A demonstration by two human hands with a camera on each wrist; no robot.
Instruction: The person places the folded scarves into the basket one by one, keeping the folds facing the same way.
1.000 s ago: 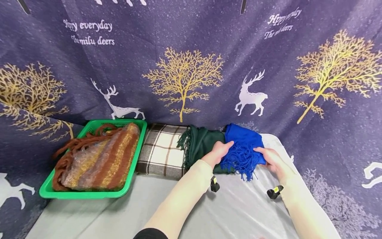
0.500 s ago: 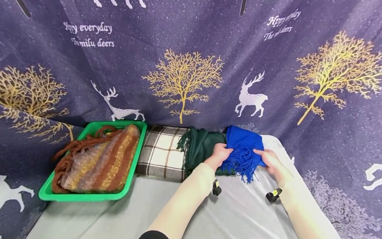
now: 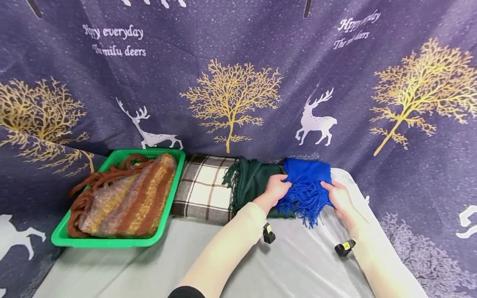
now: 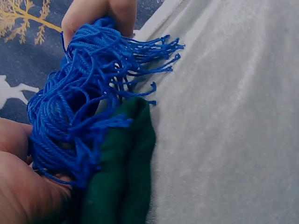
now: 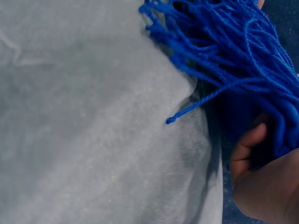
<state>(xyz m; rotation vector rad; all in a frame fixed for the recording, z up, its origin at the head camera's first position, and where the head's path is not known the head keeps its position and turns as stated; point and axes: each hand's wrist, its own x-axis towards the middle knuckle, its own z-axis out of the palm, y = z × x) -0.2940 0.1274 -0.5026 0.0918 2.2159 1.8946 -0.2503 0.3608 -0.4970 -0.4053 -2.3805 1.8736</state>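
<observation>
A folded blue scarf (image 3: 307, 169) with a long tangled fringe lies at the right end of a row of folded fabrics. My left hand (image 3: 276, 189) grips its left edge, thumb on top. On the opposite edge, my right hand (image 3: 339, 200) holds the scarf with the thumb above and curled fingers under it, as the right wrist view shows at the hand (image 5: 266, 186). Strands of fringe (image 4: 70, 98) hang between both hands in the left wrist view. A folded dark green scarf (image 3: 257, 182) sits just left, partly under the blue fringe and behind my left hand.
Left of the green scarf lies a folded brown-and-white checked fabric (image 3: 206, 188). A green basket (image 3: 108, 242) at the far left holds a brown striped shawl (image 3: 130, 198). Grey cloth covers the table (image 3: 179, 256); a printed curtain (image 3: 238, 45) hangs behind.
The blue scarf's back edge, slanted earlier, now lies more level and spread wider. My right hand has shifted slightly rightward with its edge; my left hand stays almost in place.
</observation>
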